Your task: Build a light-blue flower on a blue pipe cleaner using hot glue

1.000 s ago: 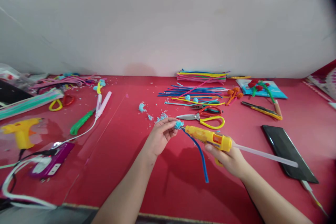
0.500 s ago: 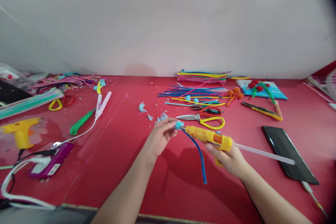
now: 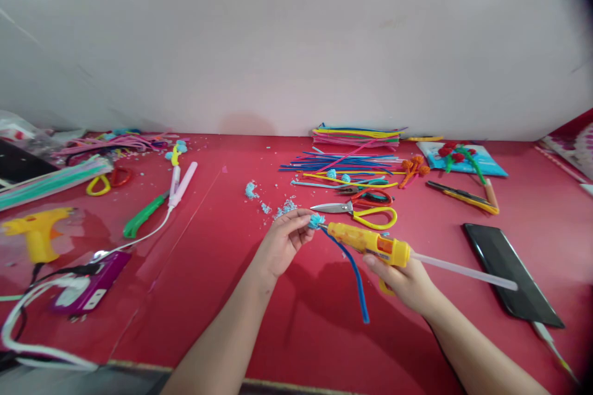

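The left hand (image 3: 281, 242) hovers above the red surface (image 3: 222, 296), its grip pinching a small blue pompom (image 3: 316, 220) between thumb and fingertips. The pompom sits at the top end of a blue stem (image 3: 353, 274), which curves down and to the right, its lower end hanging free over the surface. The right hand (image 3: 404, 281) has its grip wrapped tight round a yellow glue gun (image 3: 370, 242), and the gun's nozzle touches the pompom from the right (a clear glue stick (image 3: 463, 271) juts out of the gun's back, toward the phone (image 3: 509, 273)). Just beyond the pompom lie scissors (image 3: 354, 210) with yellow and red loops, blades pointing left, and blue fluff (image 3: 283, 206) is scattered just beyond the left hand. Farther back, against the white partition (image 3: 296, 55), is a stack of coloured stems (image 3: 356, 136). Well off to the left are a second gun (image 3: 37, 236) and a purple power strip (image 3: 88, 289).
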`<state>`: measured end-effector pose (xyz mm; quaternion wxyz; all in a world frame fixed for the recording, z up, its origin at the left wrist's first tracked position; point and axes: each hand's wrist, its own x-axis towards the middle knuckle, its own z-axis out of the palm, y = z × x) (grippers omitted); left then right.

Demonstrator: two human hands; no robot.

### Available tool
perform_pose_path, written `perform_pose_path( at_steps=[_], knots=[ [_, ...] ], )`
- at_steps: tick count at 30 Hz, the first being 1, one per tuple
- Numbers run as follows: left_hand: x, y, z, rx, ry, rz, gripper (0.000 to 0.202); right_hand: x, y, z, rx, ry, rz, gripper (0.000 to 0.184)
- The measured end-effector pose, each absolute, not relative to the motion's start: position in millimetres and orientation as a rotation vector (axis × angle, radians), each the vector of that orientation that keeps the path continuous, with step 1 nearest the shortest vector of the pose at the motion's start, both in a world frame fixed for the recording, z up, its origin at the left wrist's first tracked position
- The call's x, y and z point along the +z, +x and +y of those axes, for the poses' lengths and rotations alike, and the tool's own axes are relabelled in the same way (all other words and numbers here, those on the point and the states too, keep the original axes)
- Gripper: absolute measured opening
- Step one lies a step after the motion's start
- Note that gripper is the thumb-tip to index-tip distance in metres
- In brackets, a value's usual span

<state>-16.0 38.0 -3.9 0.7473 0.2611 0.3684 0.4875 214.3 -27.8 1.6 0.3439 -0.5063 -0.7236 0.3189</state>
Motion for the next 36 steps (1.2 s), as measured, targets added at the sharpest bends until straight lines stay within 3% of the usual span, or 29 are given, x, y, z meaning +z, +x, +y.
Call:
perform_pose_path(
  at_steps=[13,22,28,33,36],
  knots=[
    [0,-15,36,1.100,0.651,0.866,0.014,8,211,-26,0.879,-1.343,-1.907,0.032],
    [4,-13,36,1.201,0.738,0.947,0.013,16,199,-27,0.271,-1.367,-2.140,0.031],
    [-4,-26,52,1.345,0.608,0.987,0.013,25,205,-27,0.550,-1.327,-1.935,0.008],
    [-13,-44,69,1.565,0.411,1.011,0.008,25,196,-33,0.891,-1.203,-2.343,0.010],
    [-14,-48,73,1.627,0.345,0.997,0.009,13,184,-34,0.883,-1.300,-2.500,0.016]
  ],
)
